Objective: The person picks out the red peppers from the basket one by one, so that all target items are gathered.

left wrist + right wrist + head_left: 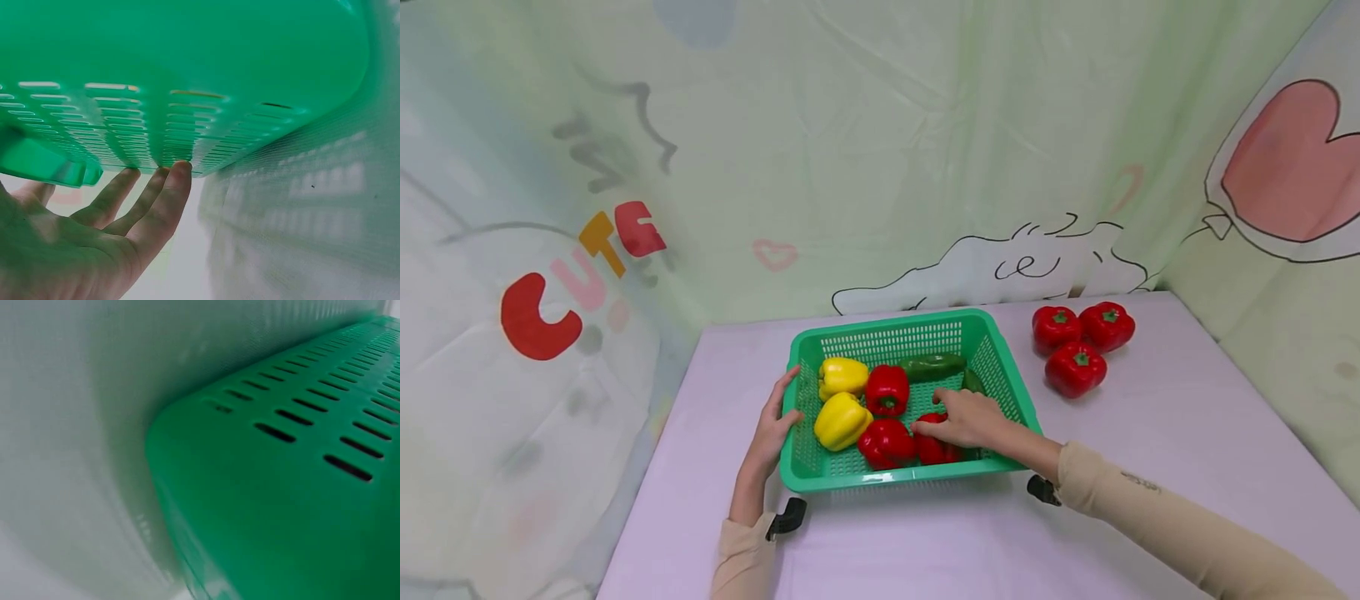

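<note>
A green plastic basket (898, 475) with slotted walls sits on the table. My left hand (772, 429) holds its left side, thumb at the rim; in the left wrist view, fingertips (181, 169) touch the outer wall. Inside, my right hand (970, 418) grips a red bell pepper (934, 450), partly covering it. Two other red bell peppers, one in front (886, 444) and one behind (887, 390), lie beside two yellow bell peppers (842, 422). A long green cucumber-like vegetable (934, 367) lies along the back wall. The right wrist view shows only the basket's outside (250, 506), no hand.
Three red bell peppers (1077, 369) stand close together on the table, right of the basket. A pale lilac cloth (925, 542) covers the table. Printed curtains (880, 167) hang behind and at both sides.
</note>
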The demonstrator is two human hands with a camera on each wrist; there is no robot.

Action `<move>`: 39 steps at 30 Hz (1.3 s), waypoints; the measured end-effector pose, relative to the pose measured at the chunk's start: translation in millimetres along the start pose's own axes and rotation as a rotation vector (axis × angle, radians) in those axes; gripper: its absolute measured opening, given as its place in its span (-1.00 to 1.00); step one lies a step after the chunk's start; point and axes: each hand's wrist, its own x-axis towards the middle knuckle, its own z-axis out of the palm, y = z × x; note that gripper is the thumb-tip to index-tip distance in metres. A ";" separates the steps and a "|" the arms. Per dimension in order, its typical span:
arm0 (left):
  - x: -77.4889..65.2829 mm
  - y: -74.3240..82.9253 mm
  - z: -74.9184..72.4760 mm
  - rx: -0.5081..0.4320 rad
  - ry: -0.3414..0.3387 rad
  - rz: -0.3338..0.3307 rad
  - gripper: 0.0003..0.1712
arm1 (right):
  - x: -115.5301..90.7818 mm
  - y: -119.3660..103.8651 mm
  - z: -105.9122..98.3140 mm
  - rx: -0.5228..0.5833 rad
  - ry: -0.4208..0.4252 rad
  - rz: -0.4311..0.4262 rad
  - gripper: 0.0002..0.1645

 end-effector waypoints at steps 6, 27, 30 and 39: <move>0.1 0.1 0.7 0.007 -0.008 0.000 -0.14 | -3.0 7.3 -7.1 0.143 -0.015 -0.028 -0.17; -1.1 -1.4 0.4 0.033 0.007 0.007 -0.13 | -10.1 15.9 -18.6 0.219 0.038 -0.136 -0.28; -1.1 -1.7 0.4 0.037 0.009 0.002 -0.13 | -11.9 16.8 -20.7 0.234 0.048 -0.153 -0.26; -0.6 -1.5 -0.2 0.041 0.004 -0.002 -0.13 | -18.9 18.2 -30.6 0.228 0.058 -0.206 -0.22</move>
